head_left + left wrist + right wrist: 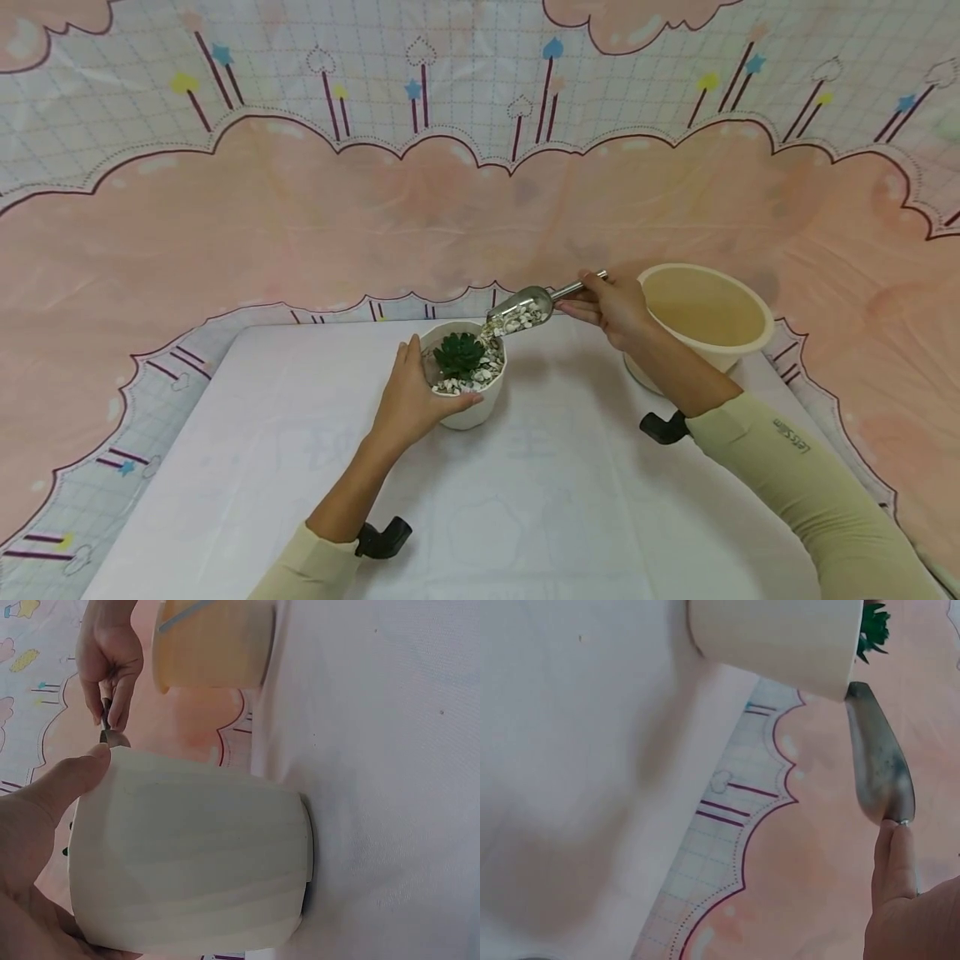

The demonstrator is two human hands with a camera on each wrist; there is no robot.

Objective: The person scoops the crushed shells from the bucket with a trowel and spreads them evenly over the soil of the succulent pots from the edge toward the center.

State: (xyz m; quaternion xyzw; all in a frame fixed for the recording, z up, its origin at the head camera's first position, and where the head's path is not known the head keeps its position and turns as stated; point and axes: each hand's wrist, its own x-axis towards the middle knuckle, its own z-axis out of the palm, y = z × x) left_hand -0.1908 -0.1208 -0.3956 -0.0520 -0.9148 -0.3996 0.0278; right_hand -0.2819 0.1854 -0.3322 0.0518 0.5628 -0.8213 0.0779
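A white flower pot (471, 410) stands on the white tabletop with a green succulent (459, 356) and pale pebbles (468, 382) in it. My left hand (415, 402) grips the pot from the left, thumb at the near rim and fingers around the far side. In the left wrist view that thumb lies over the rim of the pot (187, 847). My right hand (617, 307) holds a metal scoop (522, 310) by its handle, with more pebbles in its bowl. The scoop's lip dips to the pot's right rim, pebbles at its mouth. In the right wrist view the scoop (881, 761) tilts against the rim.
A cream bucket (705, 346) stands at the back right, partly behind my right forearm. Its inside looks yellowish, and a grey handle (184, 615) shows on its side. A patterned pink cloth (480, 225) hangs behind the table (525, 500).
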